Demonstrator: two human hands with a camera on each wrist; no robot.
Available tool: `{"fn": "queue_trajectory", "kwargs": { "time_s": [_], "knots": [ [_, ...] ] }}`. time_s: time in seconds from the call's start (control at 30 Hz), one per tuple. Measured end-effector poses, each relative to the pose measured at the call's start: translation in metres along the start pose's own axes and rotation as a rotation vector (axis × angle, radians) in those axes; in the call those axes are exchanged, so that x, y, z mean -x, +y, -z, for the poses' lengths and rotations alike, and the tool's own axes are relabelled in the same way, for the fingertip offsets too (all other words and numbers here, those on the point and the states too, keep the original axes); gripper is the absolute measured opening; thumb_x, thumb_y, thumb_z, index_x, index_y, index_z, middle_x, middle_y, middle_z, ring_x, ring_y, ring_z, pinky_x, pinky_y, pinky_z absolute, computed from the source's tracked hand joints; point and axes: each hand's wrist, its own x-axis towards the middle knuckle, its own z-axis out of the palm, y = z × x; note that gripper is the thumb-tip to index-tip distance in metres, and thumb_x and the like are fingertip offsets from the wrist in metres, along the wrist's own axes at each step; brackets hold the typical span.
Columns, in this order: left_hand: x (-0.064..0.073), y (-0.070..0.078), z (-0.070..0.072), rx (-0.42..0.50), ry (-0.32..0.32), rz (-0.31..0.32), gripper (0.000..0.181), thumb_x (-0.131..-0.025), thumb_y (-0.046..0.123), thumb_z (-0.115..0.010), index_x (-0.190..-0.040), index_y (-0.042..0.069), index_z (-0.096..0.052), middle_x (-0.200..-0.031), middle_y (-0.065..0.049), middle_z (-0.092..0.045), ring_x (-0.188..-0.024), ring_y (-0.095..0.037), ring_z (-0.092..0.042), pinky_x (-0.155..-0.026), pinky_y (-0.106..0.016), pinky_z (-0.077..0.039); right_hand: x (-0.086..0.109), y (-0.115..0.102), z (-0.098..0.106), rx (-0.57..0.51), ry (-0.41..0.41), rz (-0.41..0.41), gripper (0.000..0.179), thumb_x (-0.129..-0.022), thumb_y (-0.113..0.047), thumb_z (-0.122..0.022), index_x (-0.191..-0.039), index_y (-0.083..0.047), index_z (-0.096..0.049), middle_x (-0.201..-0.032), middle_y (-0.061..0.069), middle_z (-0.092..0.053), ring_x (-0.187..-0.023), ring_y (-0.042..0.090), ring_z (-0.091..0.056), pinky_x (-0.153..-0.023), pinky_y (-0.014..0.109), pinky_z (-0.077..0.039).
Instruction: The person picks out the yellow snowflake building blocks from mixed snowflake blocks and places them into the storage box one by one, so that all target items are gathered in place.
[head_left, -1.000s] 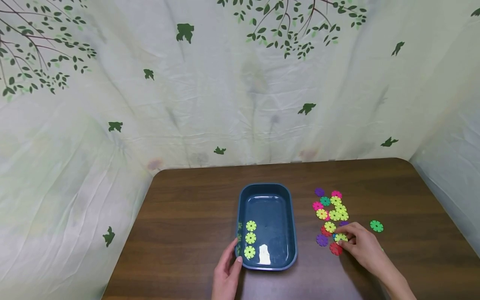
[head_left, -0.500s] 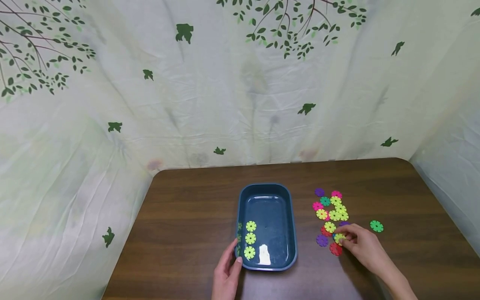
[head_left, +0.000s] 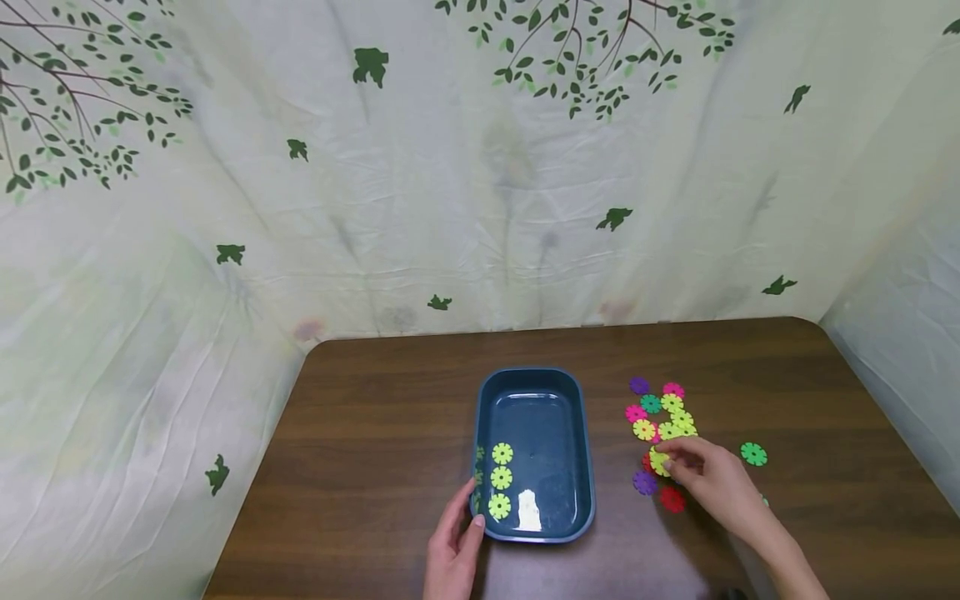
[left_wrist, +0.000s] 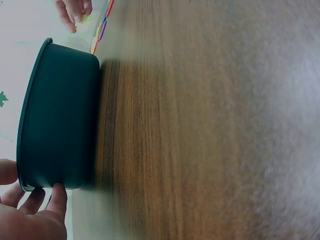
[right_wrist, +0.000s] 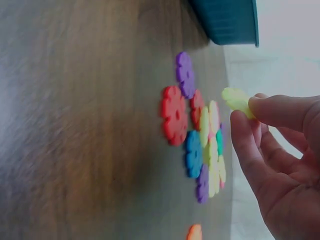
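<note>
We see the right hand (head_left: 720,483) raised just over the pile, thumb and fingertips closed together on one thin yellow flower disc (right_wrist: 236,99), the other fingers loosely bent; the left hand (head_left: 453,546) is partly open and curved about the near left corner of the blue tray (head_left: 555,467), thumb and fingers touching its outside. Inside the tray we find three yellow-green discs (head_left: 501,477) in a row along the left side; right of the tray the loose pile lies on the brown table (head_left: 375,433), with a red disc (head_left: 672,499) at its near end, a purple disc (head_left: 645,482) just to the left of that, and a pink disc (head_left: 673,390) at the far end; a green disc (head_left: 753,453) lies apart on the right; beyond the table we see a pale cloth (head_left: 487,183) printed with leafy branches and birds.
</note>
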Motion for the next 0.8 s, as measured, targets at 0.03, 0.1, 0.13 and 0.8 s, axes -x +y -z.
{"fn": "queue_trajectory", "kwargs": {
  "time_s": [0.03, 0.1, 0.13, 0.8],
  "knots": [
    [0.0, 0.0, 0.0, 0.0, -0.001, -0.001, 0.047, -0.095, -0.002, -0.058, -0.141, 0.008, -0.053, -0.145, -0.014, -0.048, -0.135, -0.032, -0.042, -0.098, -0.013, -0.037, -0.001, -0.002, 0.0, -0.001, -0.001, -0.001, 0.02, -0.085, -0.005, -0.075, -0.103, -0.014, -0.073, -0.083, -0.008, -0.064, -0.074, 0.008, -0.058, -0.064, 0.025, -0.05],
    [0.0, 0.0, 0.0, -0.001, -0.003, -0.001, 0.047, -0.095, -0.002, -0.058, -0.141, 0.008, -0.053, -0.145, -0.014, -0.048, -0.135, -0.032, -0.042, -0.098, -0.013, -0.037, -0.003, -0.005, -0.001, -0.007, -0.007, 0.001, 0.02, -0.086, -0.007, -0.075, -0.104, -0.015, -0.073, -0.083, -0.009, -0.064, -0.075, 0.008, -0.058, -0.064, 0.025, -0.05],
    [0.0, 0.0, 0.0, -0.001, -0.003, -0.001, 0.047, -0.095, -0.001, -0.058, -0.141, 0.008, -0.053, -0.145, -0.014, -0.048, -0.135, -0.032, -0.042, -0.098, -0.013, -0.037, -0.004, -0.006, -0.001, -0.012, -0.011, 0.001, 0.02, -0.086, -0.007, -0.076, -0.104, -0.015, -0.073, -0.084, -0.009, -0.064, -0.075, 0.008, -0.059, -0.065, 0.025, -0.051],
    [-0.001, 0.0, 0.0, -0.032, 0.006, 0.009, 0.046, -0.096, 0.0, -0.058, -0.141, 0.01, -0.053, -0.145, -0.014, -0.048, -0.135, -0.033, -0.041, -0.107, -0.04, -0.037, -0.026, -0.043, -0.008, -0.051, -0.043, 0.074, 0.021, -0.087, -0.004, -0.073, -0.103, -0.017, -0.072, -0.089, -0.008, -0.063, -0.082, 0.013, -0.058, -0.072, 0.025, -0.055]
  ]
}}
